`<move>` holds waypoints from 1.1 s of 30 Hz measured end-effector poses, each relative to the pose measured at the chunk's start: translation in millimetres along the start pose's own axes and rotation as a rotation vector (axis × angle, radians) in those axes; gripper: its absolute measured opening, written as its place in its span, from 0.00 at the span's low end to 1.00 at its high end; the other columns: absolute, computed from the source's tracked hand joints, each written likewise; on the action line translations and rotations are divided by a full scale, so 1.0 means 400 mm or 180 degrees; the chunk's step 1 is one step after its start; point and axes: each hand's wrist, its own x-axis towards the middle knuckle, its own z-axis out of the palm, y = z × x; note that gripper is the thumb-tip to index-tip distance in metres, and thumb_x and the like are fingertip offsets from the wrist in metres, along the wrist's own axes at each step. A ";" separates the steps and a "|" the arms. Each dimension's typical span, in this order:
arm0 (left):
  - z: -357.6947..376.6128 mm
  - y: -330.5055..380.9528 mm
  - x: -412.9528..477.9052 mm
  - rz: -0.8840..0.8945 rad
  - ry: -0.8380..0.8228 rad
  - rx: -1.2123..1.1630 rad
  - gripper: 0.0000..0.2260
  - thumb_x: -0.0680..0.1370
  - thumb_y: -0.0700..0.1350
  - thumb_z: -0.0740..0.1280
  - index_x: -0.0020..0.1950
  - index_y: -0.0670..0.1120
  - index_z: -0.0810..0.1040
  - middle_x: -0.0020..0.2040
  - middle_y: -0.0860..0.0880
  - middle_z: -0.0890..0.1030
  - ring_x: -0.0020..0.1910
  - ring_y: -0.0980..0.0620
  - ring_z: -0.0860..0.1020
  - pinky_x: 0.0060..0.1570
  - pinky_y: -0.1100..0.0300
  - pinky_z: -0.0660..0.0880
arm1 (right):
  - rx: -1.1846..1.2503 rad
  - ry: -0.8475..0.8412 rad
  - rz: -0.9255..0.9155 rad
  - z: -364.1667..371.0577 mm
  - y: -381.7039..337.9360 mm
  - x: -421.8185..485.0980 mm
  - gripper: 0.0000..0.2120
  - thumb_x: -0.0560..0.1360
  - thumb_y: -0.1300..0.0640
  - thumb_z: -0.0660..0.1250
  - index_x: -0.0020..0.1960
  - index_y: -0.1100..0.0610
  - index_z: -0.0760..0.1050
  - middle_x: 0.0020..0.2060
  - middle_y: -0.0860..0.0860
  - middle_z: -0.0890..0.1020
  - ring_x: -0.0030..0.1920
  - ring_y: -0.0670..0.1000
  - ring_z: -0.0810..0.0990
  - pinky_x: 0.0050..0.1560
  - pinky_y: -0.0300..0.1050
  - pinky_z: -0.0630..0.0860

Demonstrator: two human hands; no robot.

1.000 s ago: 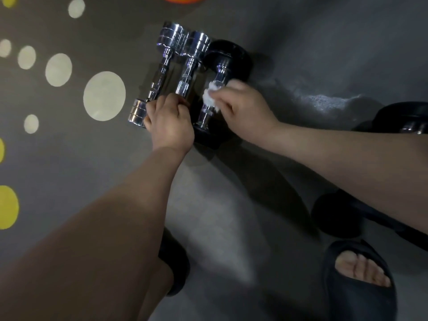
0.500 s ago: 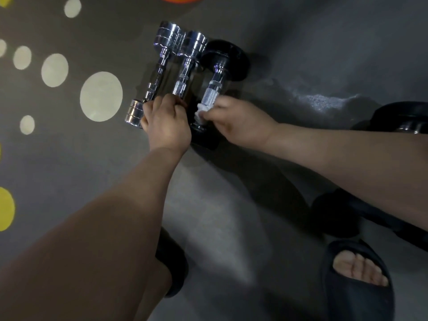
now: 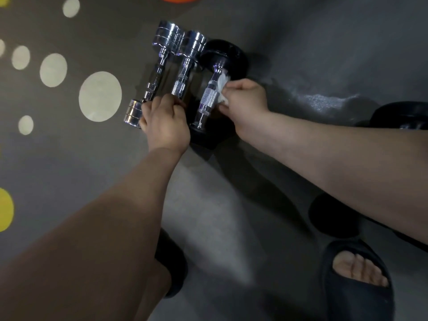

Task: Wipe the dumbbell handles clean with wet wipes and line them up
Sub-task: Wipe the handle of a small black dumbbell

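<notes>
On the floor (image 3: 231, 205): left chrome dumbbell (image 3: 159, 72), middle chrome dumbbell (image 3: 185, 75) and black-ended dumbbell (image 3: 209, 98) lie side by side.
Right hand (image 3: 247, 105): fingers pinch a white wipe (image 3: 223, 85) against the black-ended dumbbell's handle.
Left hand (image 3: 164, 126): fingers curled over the middle chrome dumbbell's near end.
Lower right: a foot in a dark slipper (image 3: 356, 293).

The left dumbbell (image 3: 159, 72) and middle dumbbell (image 3: 186, 70) are shiny chrome; the right dumbbell (image 3: 209, 98) has black ends and a cross-hatched silver handle. The wipe (image 3: 222, 84) is white. The grey floor (image 3: 301, 38) bears cream and yellow dots.
</notes>
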 end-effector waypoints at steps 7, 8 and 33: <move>-0.001 -0.002 0.000 -0.0007 0.0004 -0.0020 0.09 0.80 0.41 0.55 0.44 0.52 0.71 0.52 0.55 0.72 0.63 0.47 0.65 0.63 0.51 0.57 | 0.0631 -0.0319 0.0549 0.008 -0.010 0.004 0.08 0.78 0.57 0.72 0.52 0.60 0.80 0.49 0.56 0.86 0.48 0.53 0.86 0.54 0.50 0.83; 0.000 -0.001 -0.001 -0.0014 -0.0004 -0.0020 0.09 0.80 0.41 0.55 0.44 0.52 0.71 0.52 0.55 0.72 0.63 0.47 0.65 0.63 0.51 0.57 | 0.0647 -0.0249 0.0541 0.011 -0.015 0.011 0.07 0.77 0.58 0.73 0.51 0.61 0.80 0.48 0.57 0.86 0.46 0.53 0.86 0.54 0.51 0.83; 0.009 -0.015 0.006 -0.0026 0.0083 0.0147 0.13 0.79 0.43 0.55 0.52 0.47 0.80 0.59 0.49 0.77 0.64 0.46 0.65 0.58 0.55 0.56 | -0.1881 -0.0587 -0.1589 0.015 0.064 -0.053 0.08 0.74 0.61 0.73 0.36 0.59 0.82 0.36 0.49 0.84 0.38 0.36 0.80 0.43 0.32 0.76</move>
